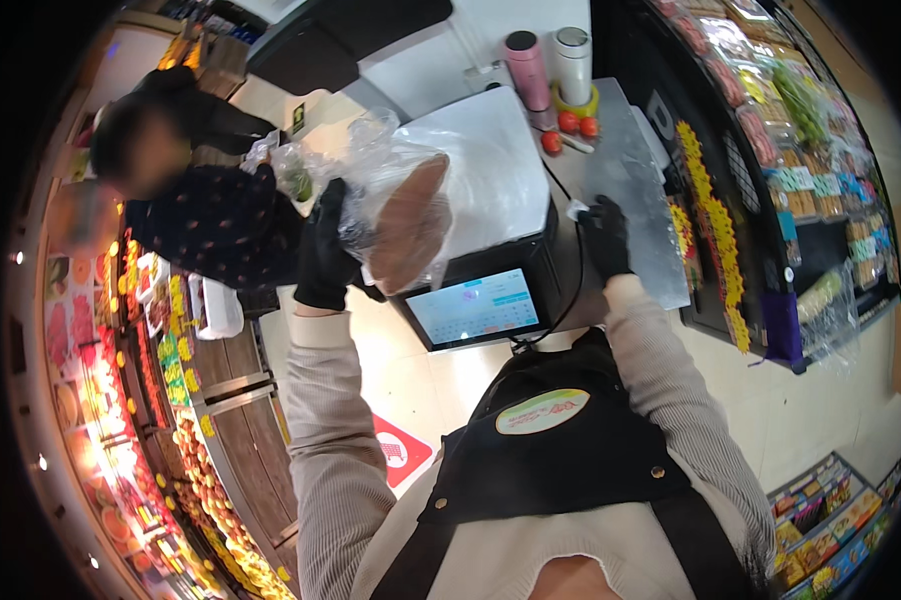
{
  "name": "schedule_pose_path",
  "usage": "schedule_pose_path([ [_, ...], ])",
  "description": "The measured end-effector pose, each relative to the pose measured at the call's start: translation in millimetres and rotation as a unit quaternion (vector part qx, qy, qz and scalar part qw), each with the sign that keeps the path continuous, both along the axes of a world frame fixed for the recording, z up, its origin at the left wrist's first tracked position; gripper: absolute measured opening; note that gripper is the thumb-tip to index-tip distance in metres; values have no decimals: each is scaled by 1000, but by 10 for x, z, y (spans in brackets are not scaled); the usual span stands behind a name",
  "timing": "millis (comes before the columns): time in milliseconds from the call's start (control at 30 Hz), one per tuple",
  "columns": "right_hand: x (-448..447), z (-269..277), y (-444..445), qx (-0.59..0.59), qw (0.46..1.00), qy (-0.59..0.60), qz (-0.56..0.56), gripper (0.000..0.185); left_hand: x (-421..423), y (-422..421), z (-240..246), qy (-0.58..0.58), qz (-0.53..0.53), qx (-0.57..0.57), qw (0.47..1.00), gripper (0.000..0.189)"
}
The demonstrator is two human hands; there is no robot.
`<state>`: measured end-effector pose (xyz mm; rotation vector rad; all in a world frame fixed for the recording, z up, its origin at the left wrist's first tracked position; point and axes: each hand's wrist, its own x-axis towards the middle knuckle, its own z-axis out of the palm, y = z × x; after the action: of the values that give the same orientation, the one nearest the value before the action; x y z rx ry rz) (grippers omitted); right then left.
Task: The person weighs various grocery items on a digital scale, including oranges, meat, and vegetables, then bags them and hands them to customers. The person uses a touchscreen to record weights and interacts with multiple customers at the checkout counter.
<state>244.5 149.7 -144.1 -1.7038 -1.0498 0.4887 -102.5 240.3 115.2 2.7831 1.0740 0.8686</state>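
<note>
My left hand (326, 251), in a black glove, grips a clear plastic bag (353, 199) at the left edge of the scale. Inside the bag is a long brown root vegetable (409, 225), blurred, lying over the pale weighing plate (488, 176). A lit touchscreen (474, 309) with writing faces me below the plate. My right hand (608, 236), also gloved in black, is over the metal counter to the right of the scale. Its fingertips meet a small white piece (576, 210) beside a black cable (579, 262); whether they hold it is unclear.
Behind the scale stand a pink bottle (527, 71) and a white bottle (573, 64) in a yellow tape roll (587, 101), near several tomatoes (568, 121). A person (210, 217) at the left holds bagged greens (297, 182). Packed goods fill a chilled shelf (803, 112) at right.
</note>
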Motion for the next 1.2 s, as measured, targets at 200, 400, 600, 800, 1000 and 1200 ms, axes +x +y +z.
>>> schedule_pose_path([
  [200,-543,1463,-443,48,857,444,256,27,121,-279,-423,-368,65,-295,879,45],
  [400,-858,1318,-308,25,840,462,284,30,800,-879,30,-116,86,67,987,53],
  [600,-664,1236,-345,82,918,208,327,40,1098,-1143,166,-114,94,130,980,56],
  [800,-421,1520,-371,-116,804,448,373,56,1065,-1079,6,-350,46,-153,923,47],
  [1000,-339,1208,-474,56,535,711,452,64,1165,-1108,199,-703,-183,-501,470,44],
  [1200,-593,1270,-607,232,806,404,364,33,1051,-1066,66,-667,-242,-517,479,42],
])
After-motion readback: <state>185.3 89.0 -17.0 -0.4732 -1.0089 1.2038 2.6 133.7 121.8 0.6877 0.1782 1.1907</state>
